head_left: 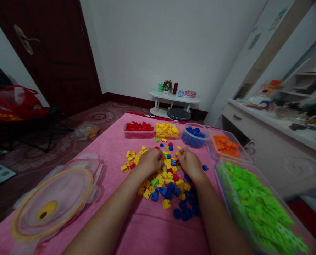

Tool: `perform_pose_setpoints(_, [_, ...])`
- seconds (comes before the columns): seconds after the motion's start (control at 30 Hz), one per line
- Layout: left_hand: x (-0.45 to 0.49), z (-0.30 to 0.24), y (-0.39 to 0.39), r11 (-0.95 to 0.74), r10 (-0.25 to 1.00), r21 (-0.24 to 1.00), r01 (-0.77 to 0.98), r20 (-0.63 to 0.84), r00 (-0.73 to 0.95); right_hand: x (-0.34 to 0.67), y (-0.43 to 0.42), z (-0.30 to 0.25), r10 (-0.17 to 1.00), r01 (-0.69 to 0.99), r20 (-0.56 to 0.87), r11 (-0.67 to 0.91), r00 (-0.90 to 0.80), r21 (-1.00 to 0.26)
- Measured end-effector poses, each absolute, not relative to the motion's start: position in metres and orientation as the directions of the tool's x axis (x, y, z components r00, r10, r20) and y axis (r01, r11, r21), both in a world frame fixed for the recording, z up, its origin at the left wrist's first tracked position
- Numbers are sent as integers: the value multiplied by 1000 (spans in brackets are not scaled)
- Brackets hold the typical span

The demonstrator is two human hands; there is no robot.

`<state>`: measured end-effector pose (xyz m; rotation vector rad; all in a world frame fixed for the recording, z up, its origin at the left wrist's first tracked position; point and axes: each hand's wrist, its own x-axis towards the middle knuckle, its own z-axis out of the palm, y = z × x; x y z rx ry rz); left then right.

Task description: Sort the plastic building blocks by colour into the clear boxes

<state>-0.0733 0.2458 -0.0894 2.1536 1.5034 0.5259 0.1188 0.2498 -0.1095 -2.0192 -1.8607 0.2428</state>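
Observation:
A loose pile of plastic toy bricks [161,180], mostly yellow with some blue, red, green and orange, lies on a pink cloth [158,230]. My left hand [150,160] rests at the pile's left side, fingers curled down among yellow bricks; its fingertips are partly hidden. On the pile's right side is my right hand [191,164], its fingers bent together. A small orange brick [177,154] shows right at those fingertips, but whether it is held is unclear. Dark blue round pieces [186,210] lie near my right forearm.
Along the far edge stand containers of red bricks [139,134], yellow bricks [167,131] and blue bricks [195,137]. Tubs of orange bricks [225,145] and green bricks [261,205] line the right. Stacked clear lids [67,202] lie at left.

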Motion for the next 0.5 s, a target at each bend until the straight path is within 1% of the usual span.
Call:
perform_pose_setpoints(0.07, [-73,-91,249,-268,956,654,707,88,281,119,249,-109,988,928,125,-37,89,-372])
perform_pose_setpoints(0.13, [-72,-91,252,-183,977,810,558,85,198,119,248,-111,987,933,146,-9,66,-359])
perform_pose_setpoints(0.2, [-70,-90,254,-16,994,960,280,-14,106,119,249,-113,983,940,178,17,47,-340])
perform_pose_setpoints(0.23, [-69,-89,254,74,993,990,124,-84,80,118,249,-115,981,944,189,32,32,-329])
perform_pose_setpoints(0.27, [-69,-88,254,147,987,989,-12,-146,71,118,249,-116,981,947,193,48,15,-318])
perform_pose_setpoints(0.3, [-69,-87,254,192,980,975,-112,-184,71,117,249,-116,981,949,196,62,0,-308])
perform_pose_setpoints(0.33, [-69,-86,254,209,977,962,-175,-200,71,116,248,-116,980,952,199,74,-14,-298])
perform_pose_setpoints(0.43, [-70,-85,254,183,983,958,-223,-174,58,116,250,-116,981,954,191,94,-40,-284])
perform_pose_setpoints(0.5, [-71,-85,253,155,988,966,-209,-149,45,117,252,-115,981,940,192,74,-9,-333])
